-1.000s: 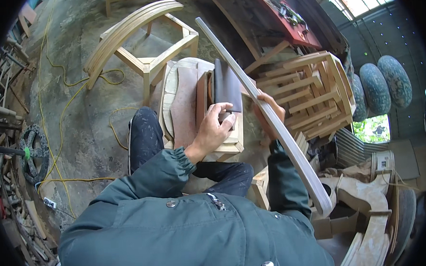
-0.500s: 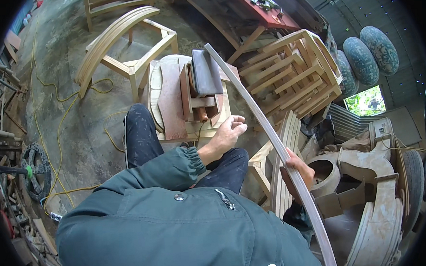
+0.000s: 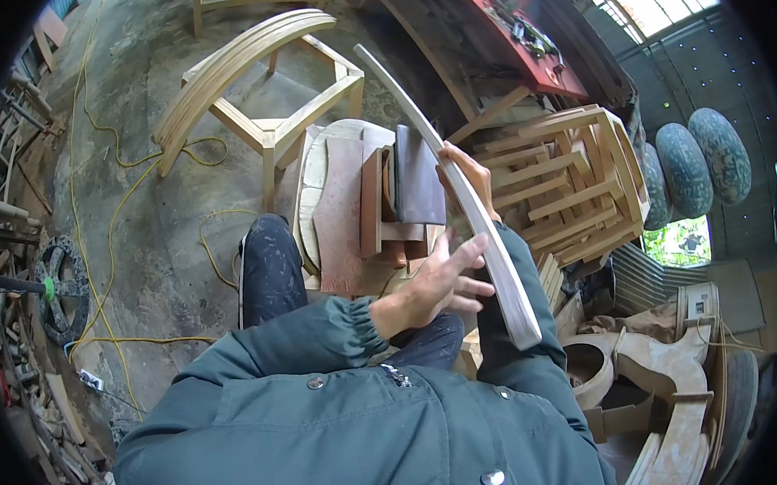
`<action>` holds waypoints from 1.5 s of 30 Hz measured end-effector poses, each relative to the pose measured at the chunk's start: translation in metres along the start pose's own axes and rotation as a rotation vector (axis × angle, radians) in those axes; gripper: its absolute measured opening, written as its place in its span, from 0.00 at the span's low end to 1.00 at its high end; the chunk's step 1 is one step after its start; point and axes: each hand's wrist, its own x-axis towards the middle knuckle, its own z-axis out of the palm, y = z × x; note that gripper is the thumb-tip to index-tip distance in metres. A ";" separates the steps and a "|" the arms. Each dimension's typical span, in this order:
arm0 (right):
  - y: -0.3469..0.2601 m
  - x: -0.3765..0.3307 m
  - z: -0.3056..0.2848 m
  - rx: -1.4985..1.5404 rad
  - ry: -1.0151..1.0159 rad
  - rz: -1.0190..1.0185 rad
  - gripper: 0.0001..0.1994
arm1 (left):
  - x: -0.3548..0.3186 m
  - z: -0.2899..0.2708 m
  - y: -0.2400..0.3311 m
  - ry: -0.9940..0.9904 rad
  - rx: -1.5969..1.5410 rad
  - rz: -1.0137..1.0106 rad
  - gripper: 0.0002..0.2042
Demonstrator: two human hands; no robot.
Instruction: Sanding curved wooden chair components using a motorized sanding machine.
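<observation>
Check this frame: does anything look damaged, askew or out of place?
Nothing is plainly damaged. The unfinished pale wooden chair frame lies tipped on the concrete floor, and a yellow cable trails loose beside it. The long curved wooden slat looks intact.

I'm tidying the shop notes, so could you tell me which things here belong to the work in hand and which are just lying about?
In hand:
- curved wooden slat, gripped by the right hand, with the left hand open against it
- stacked wood blocks on the round work stand

Lying about:
- unfinished chair frame
- stacked wooden frames
- yellow cable
- red bench
</observation>
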 end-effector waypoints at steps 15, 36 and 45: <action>-0.045 0.018 -0.040 0.817 -0.254 1.196 0.44 | 0.034 0.024 -0.030 0.252 -0.072 0.104 0.22; -0.352 -0.342 -0.211 -0.051 -0.357 0.945 0.44 | 0.021 0.006 -0.149 0.243 0.105 -0.189 0.42; -0.317 -0.264 -0.152 0.159 -0.087 1.325 0.48 | 0.048 -0.025 -0.097 0.184 0.089 -0.143 0.29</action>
